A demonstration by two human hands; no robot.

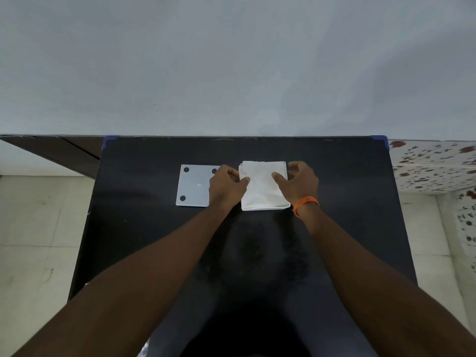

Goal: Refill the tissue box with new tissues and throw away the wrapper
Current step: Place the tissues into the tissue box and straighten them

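A square white tissue box [283, 207] stands open on the black table [144, 228], filled with a stack of white tissues [260, 191]. Its flat white lid [193, 186], with round black pads at the corners, lies just to the left. My left hand [226, 186] rests over the lid's right edge, its thumb and fingers pinching the left edge of the tissues. My right hand [300, 182] sits at the box's right side, thumb pressed on top of the tissues and fingers curled around the far right corner. An orange band circles that wrist. No wrapper is visible.
The table's far edge meets a pale grey wall [231, 73], with blue tape on both far corners. A dark panel [59, 153] lies to the left. Light floor tiles show on the left and speckled tiles [435, 163] on the right.
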